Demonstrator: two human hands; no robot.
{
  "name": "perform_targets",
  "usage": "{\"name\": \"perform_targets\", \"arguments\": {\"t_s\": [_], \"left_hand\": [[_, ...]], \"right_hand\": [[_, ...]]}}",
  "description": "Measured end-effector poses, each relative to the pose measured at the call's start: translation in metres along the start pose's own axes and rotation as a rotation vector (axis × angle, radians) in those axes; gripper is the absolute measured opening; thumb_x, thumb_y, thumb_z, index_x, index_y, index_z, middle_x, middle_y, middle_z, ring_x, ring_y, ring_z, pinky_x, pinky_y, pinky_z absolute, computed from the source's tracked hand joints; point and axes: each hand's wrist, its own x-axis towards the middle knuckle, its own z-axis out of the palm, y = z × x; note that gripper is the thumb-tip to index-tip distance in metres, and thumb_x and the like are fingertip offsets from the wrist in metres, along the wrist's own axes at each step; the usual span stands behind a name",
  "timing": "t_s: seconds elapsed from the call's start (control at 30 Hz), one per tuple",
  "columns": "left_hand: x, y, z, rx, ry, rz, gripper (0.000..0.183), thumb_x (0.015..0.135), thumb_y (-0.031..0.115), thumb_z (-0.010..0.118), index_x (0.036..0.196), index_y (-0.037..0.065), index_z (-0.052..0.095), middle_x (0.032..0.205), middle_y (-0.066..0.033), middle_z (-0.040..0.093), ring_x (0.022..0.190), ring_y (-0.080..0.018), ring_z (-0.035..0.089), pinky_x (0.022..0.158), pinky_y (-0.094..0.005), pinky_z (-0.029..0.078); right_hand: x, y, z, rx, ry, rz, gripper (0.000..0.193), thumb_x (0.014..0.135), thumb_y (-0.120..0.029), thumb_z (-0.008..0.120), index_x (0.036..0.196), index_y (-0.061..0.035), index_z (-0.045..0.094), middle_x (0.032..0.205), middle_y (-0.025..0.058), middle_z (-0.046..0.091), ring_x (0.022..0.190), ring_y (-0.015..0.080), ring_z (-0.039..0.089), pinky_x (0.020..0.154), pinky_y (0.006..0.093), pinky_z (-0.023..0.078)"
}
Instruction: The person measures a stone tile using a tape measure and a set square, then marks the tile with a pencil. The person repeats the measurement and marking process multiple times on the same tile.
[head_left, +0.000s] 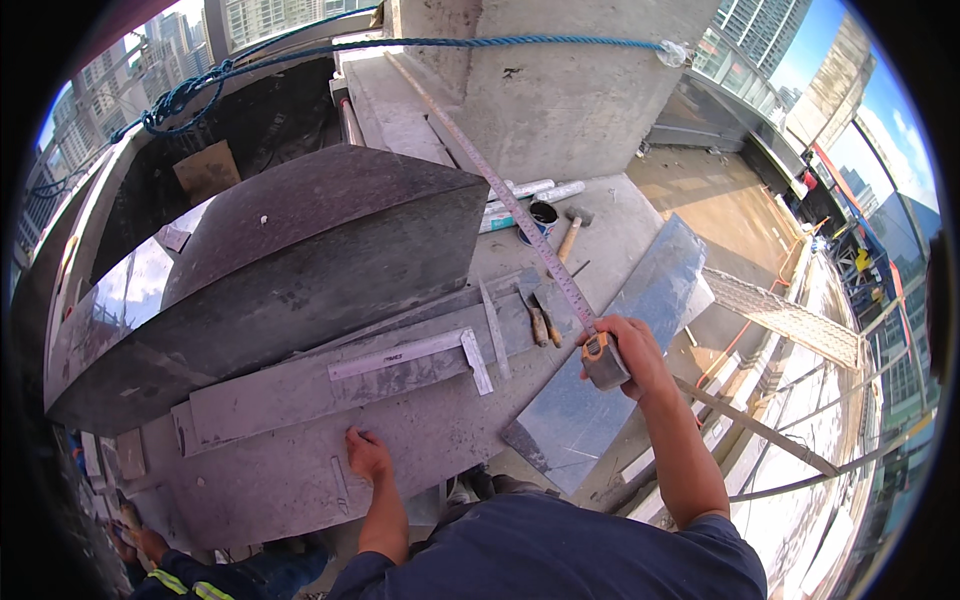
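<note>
My right hand (642, 352) grips an orange and grey tape measure (604, 364). Its long blade (498, 188) runs out to the far left, reaching the concrete ledge beside the big wall. My left hand (368, 455) is curled closed over the grey work surface (265, 480); whatever its fingers may hold is hidden. Just beyond it, a metal try square (400, 356) rests on a long grey stone strip (250, 403). Two small wooden-handled trowels (538, 322) lie left of the tape's case. Beneath my right hand is a blue-grey stone slab (610, 350).
A large dark stone block (330, 240) stands at the left. Near the concrete wall (560, 100) are a hammer (571, 235), a small open tub (543, 214) and several tubes (520, 190). Blue rope (480, 42) stretches across. Another person's hands (135, 535) show lower left.
</note>
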Motion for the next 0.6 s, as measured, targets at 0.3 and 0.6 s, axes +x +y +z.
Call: {"name": "perform_targets", "arguments": {"t_s": [0.3, 0.6], "left_hand": [[-0.007, 0.006, -0.008, -0.009, -0.071, -0.014, 0.023, 0.103, 0.02, 0.06, 0.124, 0.012, 0.057, 0.115, -0.0153, 0.072, 0.099, -0.04, 0.073, 0.08, -0.0514, 0.058], [-0.01, -0.008, -0.008, 0.086, -0.126, -0.005, 0.019, 0.104, 0.02, 0.06, 0.122, 0.016, 0.055, 0.114, -0.0129, 0.072, 0.102, -0.0374, 0.073, 0.077, -0.0536, 0.057]], "right_hand": [[-0.003, 0.012, -0.002, 0.045, -0.028, -0.078, 0.036, 0.101, -0.028, 0.061, 0.098, 0.0048, 0.075, 0.079, 0.0143, 0.072, 0.061, 0.0241, 0.072, 0.056, 0.0353, 0.061], [-0.08, 0.063, -0.034, 0.067, -0.021, -0.152, 0.04, 0.101, -0.03, 0.058, 0.1, 0.0065, 0.075, 0.079, 0.0144, 0.073, 0.061, 0.0213, 0.07, 0.056, 0.0322, 0.058]]}}
